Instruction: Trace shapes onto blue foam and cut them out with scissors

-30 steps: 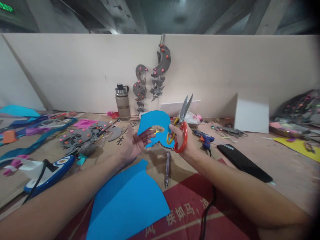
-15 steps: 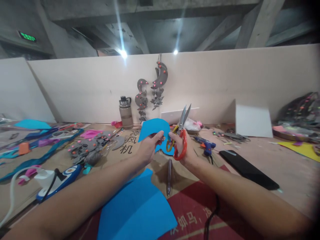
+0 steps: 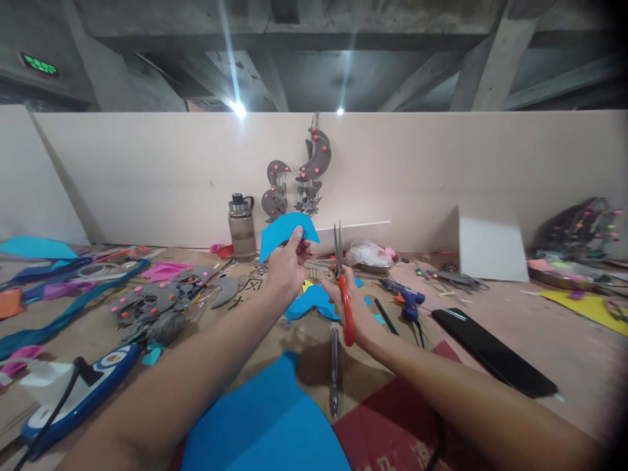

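My left hand (image 3: 288, 267) pinches a curved piece of blue felt or foam sheet (image 3: 284, 230) between thumb and fingers, raised above the table. To its right, my right hand (image 3: 354, 299) grips a pair of scissors (image 3: 345, 297) with red handles; the blades point up and away and lie nearly together, apart from the blue piece. Below my hands rests another blue cut piece (image 3: 314, 301) with a wavy edge. A larger blue sheet (image 3: 265, 418) lies closest to me. Between it and my right hand is a pen (image 3: 334, 369).
Right of my hands lie a blue glue gun (image 3: 406, 297) and a black phone (image 3: 495, 353). A water bottle (image 3: 242, 226) stands by the white partition (image 3: 417, 170). Grey felt pieces (image 3: 157, 297) and a blue-white power strip (image 3: 83, 392) are at left.
My left hand has moved slightly left and up, lifting the curved blue piece away from the scissors. The scissor blades have drawn closer together, and the wavy blue piece below shows more.
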The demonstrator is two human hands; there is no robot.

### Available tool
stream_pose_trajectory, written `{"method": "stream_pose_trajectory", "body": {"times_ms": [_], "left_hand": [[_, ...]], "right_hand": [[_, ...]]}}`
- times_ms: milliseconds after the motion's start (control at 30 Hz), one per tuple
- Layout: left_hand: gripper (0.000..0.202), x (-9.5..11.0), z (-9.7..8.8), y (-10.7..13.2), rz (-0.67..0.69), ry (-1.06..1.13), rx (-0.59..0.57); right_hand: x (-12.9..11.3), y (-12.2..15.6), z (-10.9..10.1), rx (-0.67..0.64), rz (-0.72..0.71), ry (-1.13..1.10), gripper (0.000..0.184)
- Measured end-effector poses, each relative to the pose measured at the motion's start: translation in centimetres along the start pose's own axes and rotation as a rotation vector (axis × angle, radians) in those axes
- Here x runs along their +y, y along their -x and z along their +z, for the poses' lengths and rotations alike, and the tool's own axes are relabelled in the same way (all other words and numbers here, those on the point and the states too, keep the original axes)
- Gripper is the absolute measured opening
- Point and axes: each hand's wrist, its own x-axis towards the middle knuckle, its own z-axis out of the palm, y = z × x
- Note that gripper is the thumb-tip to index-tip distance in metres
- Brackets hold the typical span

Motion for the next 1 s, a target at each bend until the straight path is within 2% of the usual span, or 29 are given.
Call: {"method": "stream_pose_trajectory", "body": {"times_ms": [133, 300, 467, 633, 1000], "left_hand": [[0.019, 0.1, -0.4, 0.6, -0.025, 0.032, 0.003], [0.021, -0.8, -0.9, 1.5, -0.033, 0.02, -0.004], [0.027, -1.8, -1.0, 1.9, -0.039, 0.02, -0.034], [0.03, -2.2, -1.1, 2.5, -0.056, -0.023, -0.018], [0.028, -1.9, -0.8, 2.7, -0.049, -0.066, 0.005]], "right_hand": [[-0.3, 0.8, 0.0, -0.079, 0.084, 0.066, 0.029], [-1.2, 1.5, 0.2, -0.142, 0.082, 0.046, 0.03], [-0.7, 1.9, 0.4, -0.161, 0.148, -0.046, 0.033], [-0.1, 2.1, 0.6, -0.161, 0.169, -0.16, 0.034], [-0.5, 2.3, 0.6, -0.165, 0.19, -0.158, 0.041]]}}
